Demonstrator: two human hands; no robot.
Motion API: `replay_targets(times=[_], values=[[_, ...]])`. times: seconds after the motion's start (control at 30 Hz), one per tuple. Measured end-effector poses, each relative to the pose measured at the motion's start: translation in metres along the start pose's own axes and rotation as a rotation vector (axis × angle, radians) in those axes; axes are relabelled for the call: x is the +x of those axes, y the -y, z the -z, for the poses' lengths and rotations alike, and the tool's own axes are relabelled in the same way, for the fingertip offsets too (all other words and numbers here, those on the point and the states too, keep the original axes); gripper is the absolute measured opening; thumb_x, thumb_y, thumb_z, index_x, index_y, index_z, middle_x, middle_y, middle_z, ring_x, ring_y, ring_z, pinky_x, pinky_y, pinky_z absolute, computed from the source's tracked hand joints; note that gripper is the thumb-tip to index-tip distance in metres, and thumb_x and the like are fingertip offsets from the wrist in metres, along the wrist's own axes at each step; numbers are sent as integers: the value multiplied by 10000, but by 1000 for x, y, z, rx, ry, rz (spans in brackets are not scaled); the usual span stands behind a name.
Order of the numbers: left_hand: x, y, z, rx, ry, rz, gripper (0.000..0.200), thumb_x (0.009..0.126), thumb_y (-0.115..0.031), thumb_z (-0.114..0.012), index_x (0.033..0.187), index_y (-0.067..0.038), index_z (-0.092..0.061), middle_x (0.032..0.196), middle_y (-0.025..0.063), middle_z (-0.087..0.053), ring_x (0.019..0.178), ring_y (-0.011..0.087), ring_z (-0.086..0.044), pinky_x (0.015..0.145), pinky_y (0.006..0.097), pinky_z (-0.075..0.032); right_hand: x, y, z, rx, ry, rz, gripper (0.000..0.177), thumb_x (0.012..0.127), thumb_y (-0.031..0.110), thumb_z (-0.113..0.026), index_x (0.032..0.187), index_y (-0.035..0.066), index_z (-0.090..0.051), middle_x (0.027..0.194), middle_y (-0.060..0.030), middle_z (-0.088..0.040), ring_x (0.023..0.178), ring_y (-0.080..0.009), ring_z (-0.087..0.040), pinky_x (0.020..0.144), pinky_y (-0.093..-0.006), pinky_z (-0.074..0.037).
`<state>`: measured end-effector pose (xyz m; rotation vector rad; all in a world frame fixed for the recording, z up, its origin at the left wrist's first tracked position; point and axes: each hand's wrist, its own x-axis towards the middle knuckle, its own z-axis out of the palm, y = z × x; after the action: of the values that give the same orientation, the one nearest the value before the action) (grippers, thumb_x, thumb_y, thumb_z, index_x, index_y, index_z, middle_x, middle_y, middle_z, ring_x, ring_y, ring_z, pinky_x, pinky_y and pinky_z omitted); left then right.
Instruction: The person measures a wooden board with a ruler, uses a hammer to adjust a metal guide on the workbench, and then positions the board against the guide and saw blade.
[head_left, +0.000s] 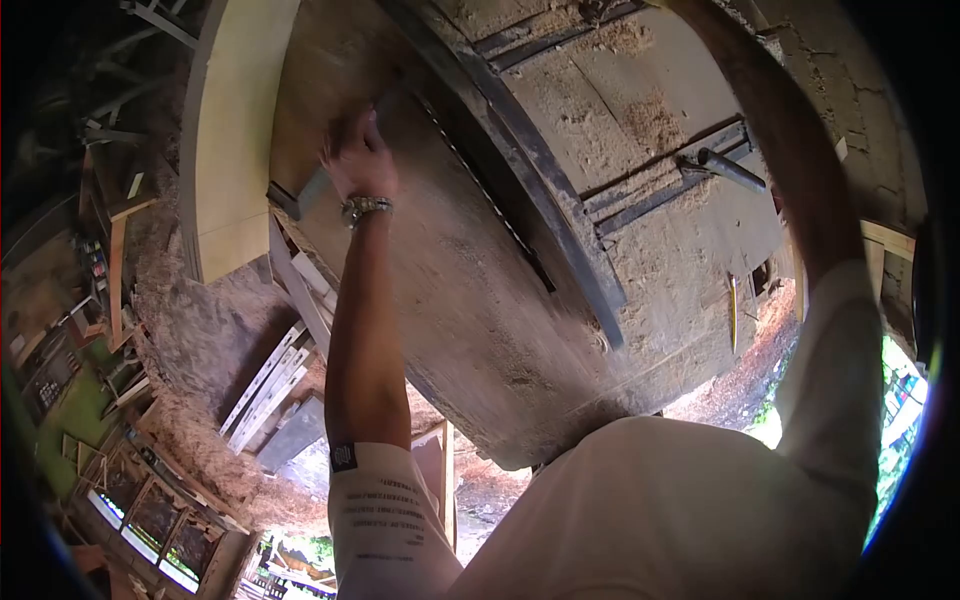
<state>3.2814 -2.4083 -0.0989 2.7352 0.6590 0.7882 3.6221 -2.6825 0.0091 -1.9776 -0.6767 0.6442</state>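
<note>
My left hand point(360, 160), with a metal-banded watch point(365, 208) at its wrist, is over the worn, dusty worktable point(470, 330). Its fingers look bent but are smeared, and I cannot make out anything in them. Just right of this hand, a long narrow slot point(485, 190) runs through the tabletop beside a dark straight rail point(520, 170). To the left is a broad pale wooden panel point(235, 140). My right arm point(800, 140) reaches up along the right side, and its hand lies beyond the top edge of the view.
Sawdust coats the table right of the rail, where metal bars point(665, 175) and a short pipe point(730, 170) are fixed. A yellow pencil-like stick point(733, 315) lies near the table's right edge. Pale strips point(265, 385) and a grey board point(293, 435) lie on the littered floor at left.
</note>
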Motion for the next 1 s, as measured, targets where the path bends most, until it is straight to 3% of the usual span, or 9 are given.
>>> replay_targets(times=[0.13, 0.2, 0.27, 0.37, 0.5, 0.53, 0.6, 0.67, 1.0], values=[[-1, -5, 4, -22, 26, 40, 148, 966, -172, -648, 1059, -155, -762, 1028, 91, -691, 955, 328, -661, 851, 497, -496, 7, -39, -9, 440, -130, -203, 294, 980, 331, -701, 871, 60, -666, 767, -51, -669, 676, -164, -602, 647, -355, -491], [0, -6, 4, -20, 19, 43, 147, 965, -169, -647, 1063, -150, -755, 1016, 93, -683, 941, 334, -657, 847, 494, -496, 0, 4, -39, 392, -689, -495, 238, 980, 298, -687, 922, 68, -662, 838, -87, -672, 768, -187, -638, 673, -356, -496], [0, -5, 4, -15, 14, 38, 148, 965, -169, -646, 1071, -150, -749, 1008, 95, -678, 932, 338, -653, 845, 493, -496, 15, -32, -54, -999, -865, -41, 266, 936, 269, -707, 1045, 34, -647, 1053, -172, -663, 992, -286, -644, 817, -422, -510], [-2, -7, 4, -15, 25, 37, 151, 967, -173, -645, 1076, -152, -748, 1003, 98, -676, 923, 342, -650, 844, 496, -498, 8, -6, -59, 51, -1071, -336, 360, 902, 258, -696, 1147, 9, -611, 1206, -219, -606, 1159, -390, -579, 976, -499, -467], [-1, -7, 5, -42, -1, 57, 153, 968, -180, -641, 1059, -146, -760, 997, 113, -676, 912, 351, -646, 838, 506, -500, -39, 4, 22, -996, -212, 872, 381, 999, 331, -551, 1226, 27, -579, 1184, -209, -612, 1130, -416, -585, 1026, -536, -439], [0, -8, 5, -54, -15, 54, 155, 968, -183, -641, 1055, -143, -763, 992, 117, -676, 910, 354, -645, 837, 509, -501, -37, 9, 44, -1097, 220, 814, 429, 1027, 395, -510, 1228, 21, -575, 1183, -212, -605, 1123, -407, -588, 1003, -537, -449], [1, -8, 5, -71, -18, 47, 159, 962, -185, -646, 1053, -136, -767, 969, 127, -672, 905, 358, -643, 832, 512, -501, -38, 30, 51, -990, 272, 992, 405, 1048, 390, -488, 1140, 10, -594, 1078, -173, -627, 1057, -396, -609, 966, -514, -469], [3, -11, 5, -80, -21, 52, 157, 955, -184, -652, 1046, -128, -767, 951, 134, -670, 905, 363, -640, 828, 515, -501, -15, 20, 54, -1209, 378, 830, 341, 1042, 349, -509, 1037, 23, -609, 945, -161, -652, 919, -402, -642, 856, -482, -520], [-5, 1, -1, 2, -37, 43, 176, 894, -181, -658, 1025, -132, -766, 1024, 147, -685, 1011, 372, -639, 913, 519, -490, 33, -104, -4, -1141, -643, -27, 493, 1033, 436, -594, 735, 46, -644, 510, -157, -560, 524, -249, -636, 513, -426, -488]])
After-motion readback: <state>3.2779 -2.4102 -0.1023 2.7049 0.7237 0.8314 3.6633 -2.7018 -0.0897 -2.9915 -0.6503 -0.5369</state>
